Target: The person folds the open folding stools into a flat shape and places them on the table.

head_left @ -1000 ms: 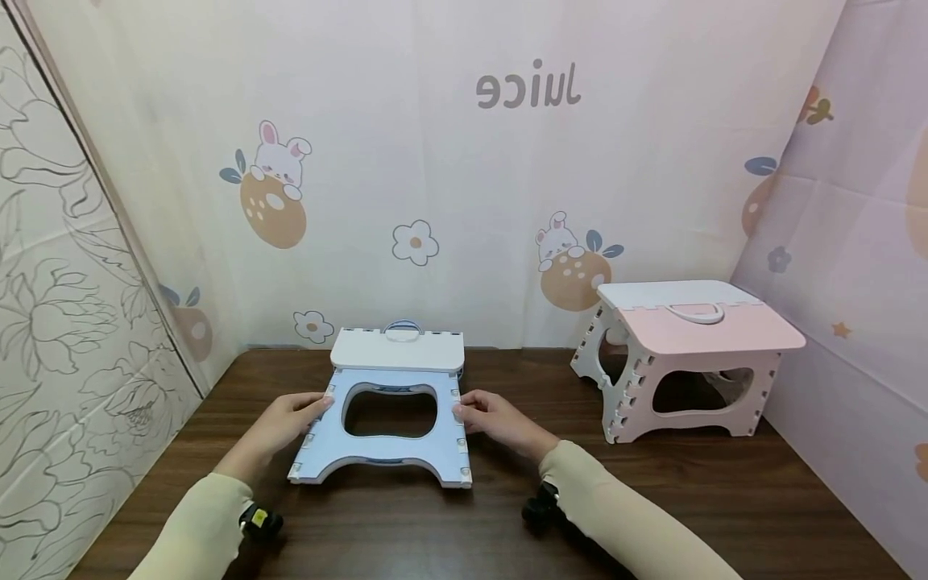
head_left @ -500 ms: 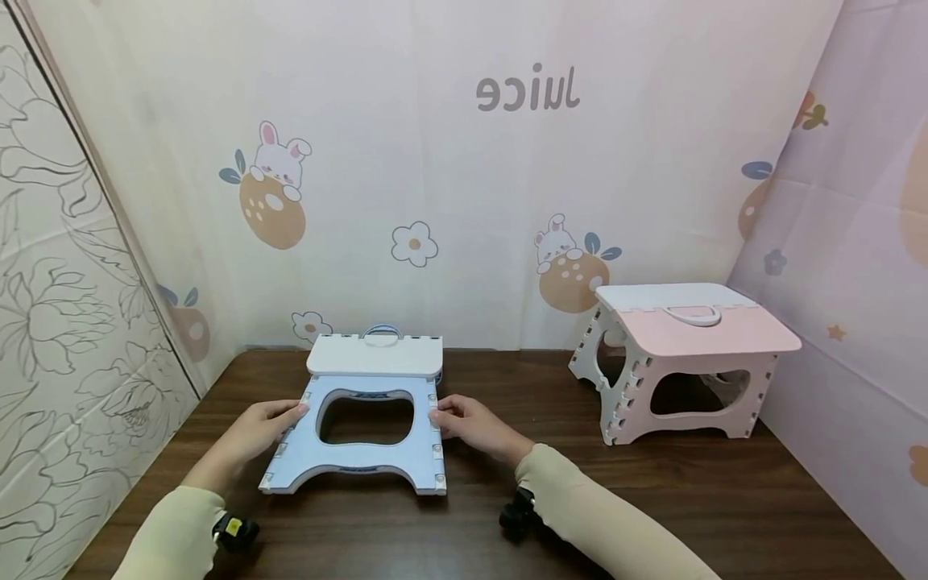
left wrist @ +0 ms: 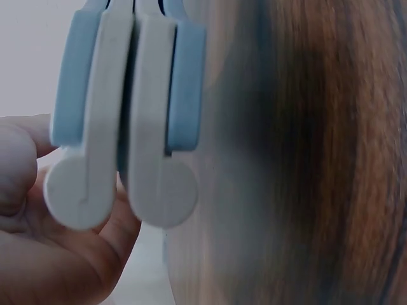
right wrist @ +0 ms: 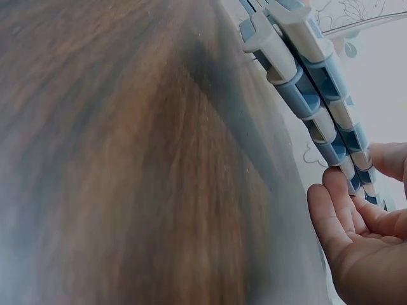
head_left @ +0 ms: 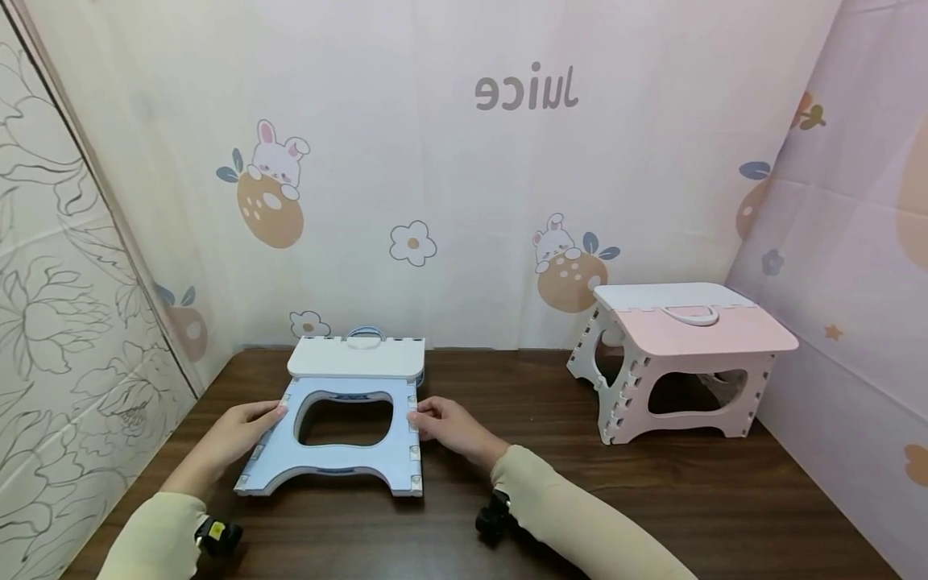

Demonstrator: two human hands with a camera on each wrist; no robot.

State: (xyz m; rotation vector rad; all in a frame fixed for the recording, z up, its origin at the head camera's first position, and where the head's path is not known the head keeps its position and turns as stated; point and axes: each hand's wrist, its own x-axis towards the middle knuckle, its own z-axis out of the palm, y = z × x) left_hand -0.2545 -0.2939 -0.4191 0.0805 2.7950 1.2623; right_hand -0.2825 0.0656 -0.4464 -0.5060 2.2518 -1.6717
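Observation:
A light blue and white folding stool, folded flat, is held level between my two hands close over the table. Its white top panel and carry handle point toward the wall. My left hand grips the left edge, thumb on the upper face and fingers beneath. On the opposite edge my right hand pinches the hinged side the same way. In the left wrist view the stool's folded layers lie together beside the fingers. The right wrist view shows the hinge row between thumb and fingers.
An unfolded pink and white stool stands at the right on the dark wooden table. Printed curtains hang behind and at the right, and a flower-patterned panel borders the left.
Both hands have carried the folded blue stool leftward and slightly toward me across the table. The grip on it is unchanged, and the pink stool stays in its place.

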